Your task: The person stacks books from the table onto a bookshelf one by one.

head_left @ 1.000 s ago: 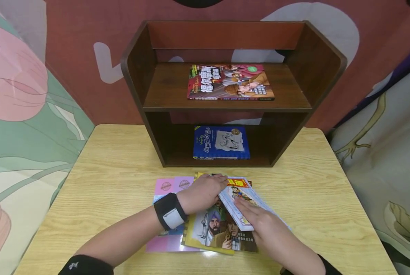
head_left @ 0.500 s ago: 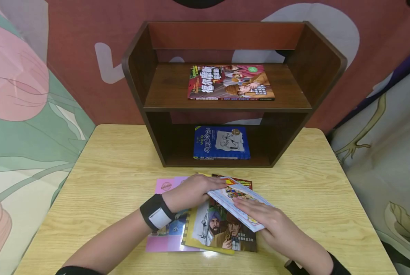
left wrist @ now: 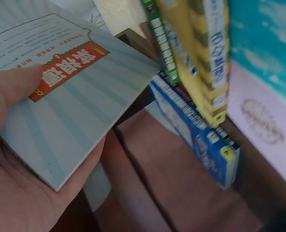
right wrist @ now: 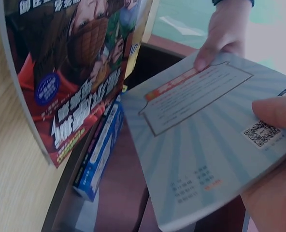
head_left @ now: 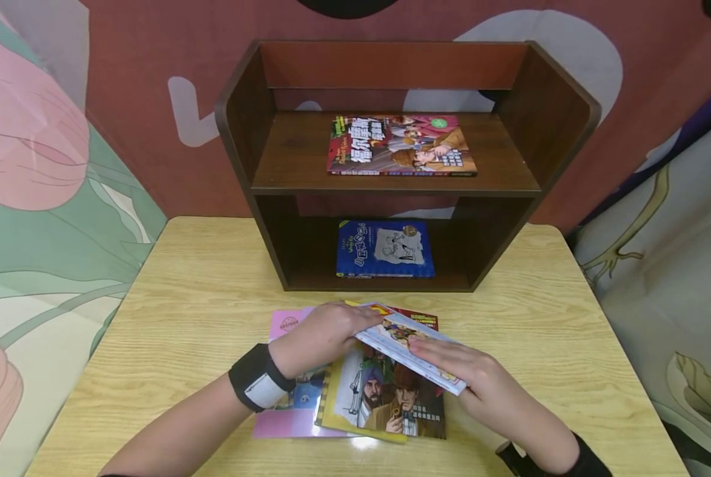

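Both hands hold a light-blue comic book (head_left: 398, 333) over a loose pile of books on the table. My left hand (head_left: 319, 336) grips its left end, thumb on the back cover in the left wrist view. At the right end, my right hand (head_left: 488, 383) has its fingers over the front cover, its thumb on the back cover (right wrist: 196, 140) in the right wrist view. The book slants, its white spine facing the head camera. Beneath it lie a brown detective book (head_left: 405, 394), a yellow book (head_left: 336, 416) and a pink book (head_left: 280, 423), overlapping.
Behind the pile stands a dark wooden two-tier bookshelf (head_left: 393, 193). A red-brown book (head_left: 399, 149) lies on its upper shelf, and a blue book (head_left: 385, 248) on the lower one. The wooden table (head_left: 182, 318) extends to both sides of the pile.
The light-blue book has shifted left and turned more crosswise, tilting so its spine shows more. My left hand moved left with it; the right hand shifted slightly right. The other books stay put.
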The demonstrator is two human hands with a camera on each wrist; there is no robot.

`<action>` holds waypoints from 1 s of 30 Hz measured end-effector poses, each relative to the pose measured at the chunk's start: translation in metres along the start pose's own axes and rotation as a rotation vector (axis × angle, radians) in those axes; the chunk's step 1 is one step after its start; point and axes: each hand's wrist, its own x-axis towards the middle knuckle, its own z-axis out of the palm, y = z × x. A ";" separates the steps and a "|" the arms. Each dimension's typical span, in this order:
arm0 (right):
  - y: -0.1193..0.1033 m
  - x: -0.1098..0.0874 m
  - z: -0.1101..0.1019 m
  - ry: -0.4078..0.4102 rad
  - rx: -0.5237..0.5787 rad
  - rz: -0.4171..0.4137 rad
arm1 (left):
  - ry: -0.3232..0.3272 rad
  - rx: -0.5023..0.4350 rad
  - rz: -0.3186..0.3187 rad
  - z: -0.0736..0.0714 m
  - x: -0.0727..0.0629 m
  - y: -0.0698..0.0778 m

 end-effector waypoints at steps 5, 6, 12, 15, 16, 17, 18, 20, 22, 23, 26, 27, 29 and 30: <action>0.005 0.000 -0.004 0.035 -0.042 0.021 | 0.063 0.092 -0.022 -0.011 -0.005 0.009; 0.005 0.000 -0.005 0.035 -0.051 0.036 | 0.070 0.116 -0.027 -0.013 -0.006 0.011; 0.008 -0.001 -0.005 0.007 -0.116 0.116 | 0.091 0.276 -0.056 -0.022 -0.006 0.023; 0.007 0.000 -0.004 -0.020 -0.148 0.149 | 0.105 0.348 -0.078 -0.023 -0.005 0.027; 0.006 0.001 -0.005 -0.031 -0.158 0.162 | 0.112 0.370 -0.084 -0.024 -0.005 0.028; 0.005 0.002 -0.005 -0.047 -0.166 0.179 | 0.119 0.390 -0.088 -0.024 -0.004 0.029; 0.004 0.003 -0.005 -0.064 -0.170 0.202 | 0.127 0.411 -0.095 -0.024 -0.004 0.030; 0.001 0.006 -0.006 -0.106 -0.172 0.249 | 0.138 0.447 -0.110 -0.025 -0.002 0.033; -0.002 0.009 -0.007 -0.145 -0.178 0.294 | 0.150 0.484 -0.128 -0.025 -0.001 0.036; -0.003 0.010 -0.007 -0.159 -0.184 0.310 | 0.158 0.504 -0.141 -0.024 0.000 0.038; -0.005 0.014 -0.006 -0.164 -0.219 0.318 | 0.181 0.551 -0.180 -0.022 0.001 0.044; -0.006 0.015 -0.005 -0.158 -0.236 0.315 | 0.191 0.564 -0.193 -0.022 0.002 0.047; -0.005 0.018 -0.002 -0.139 -0.265 0.304 | 0.206 0.590 -0.219 -0.020 0.004 0.052; -0.005 0.019 0.000 -0.130 -0.278 0.301 | 0.209 0.603 -0.230 -0.019 0.004 0.054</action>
